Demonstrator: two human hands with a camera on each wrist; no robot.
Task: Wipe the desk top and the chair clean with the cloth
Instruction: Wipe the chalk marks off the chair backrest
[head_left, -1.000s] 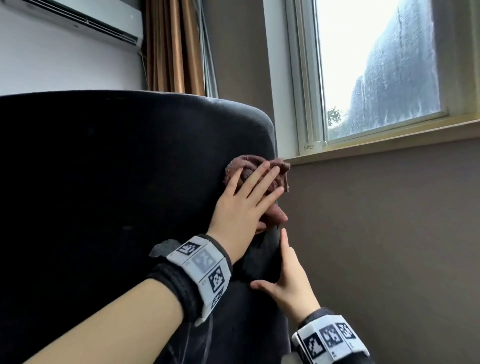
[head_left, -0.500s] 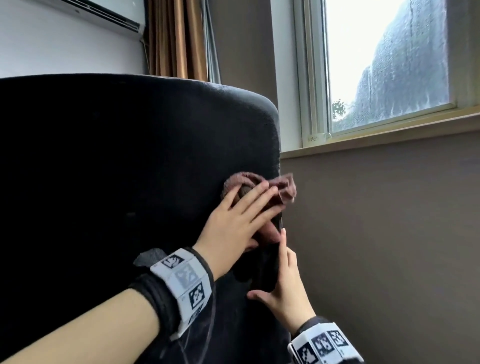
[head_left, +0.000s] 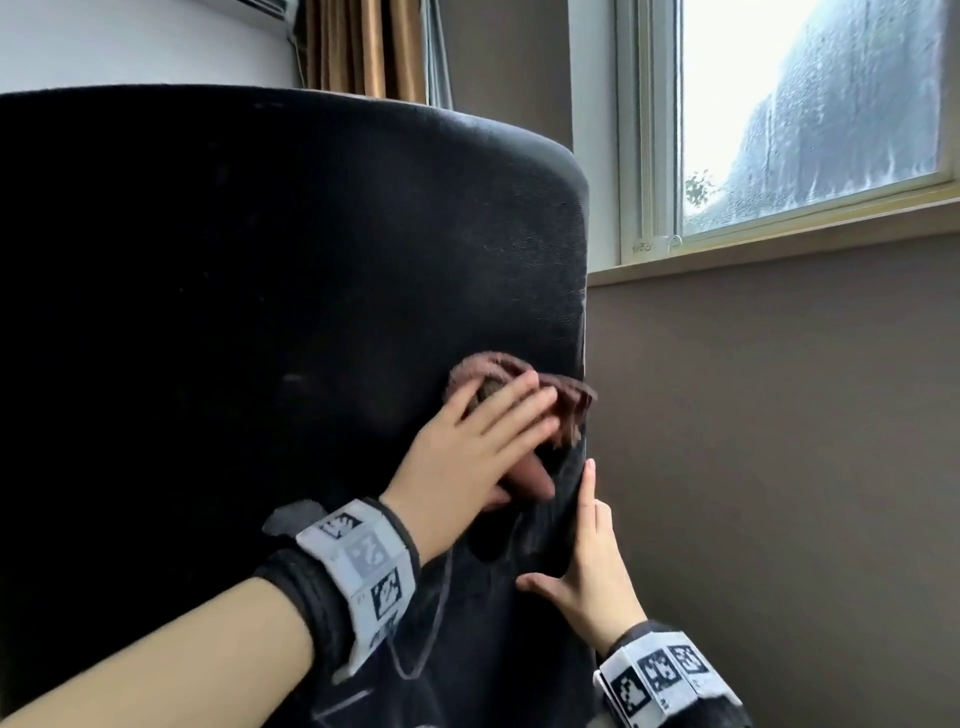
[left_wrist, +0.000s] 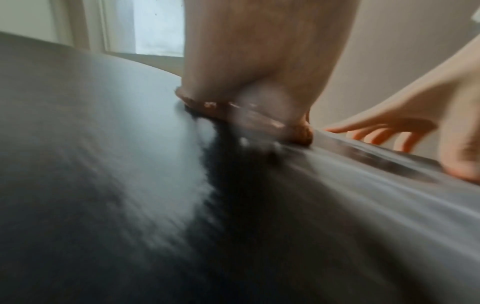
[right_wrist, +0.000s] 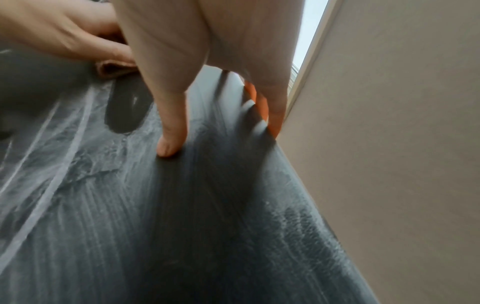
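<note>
The dark chair back (head_left: 260, 312) bears a brown cloth (head_left: 498, 371) against its right edge, beside pale smears.

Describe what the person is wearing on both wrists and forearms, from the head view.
Each wrist carries a pale grey band printed with square black-and-white coded markers, wrapped over a black fabric cuff. The right wrist's band is the same kind, over a dark cuff. The left forearm is bare, with no sleeve. The left hand and right hand wear no gloves or rings that show.
</note>
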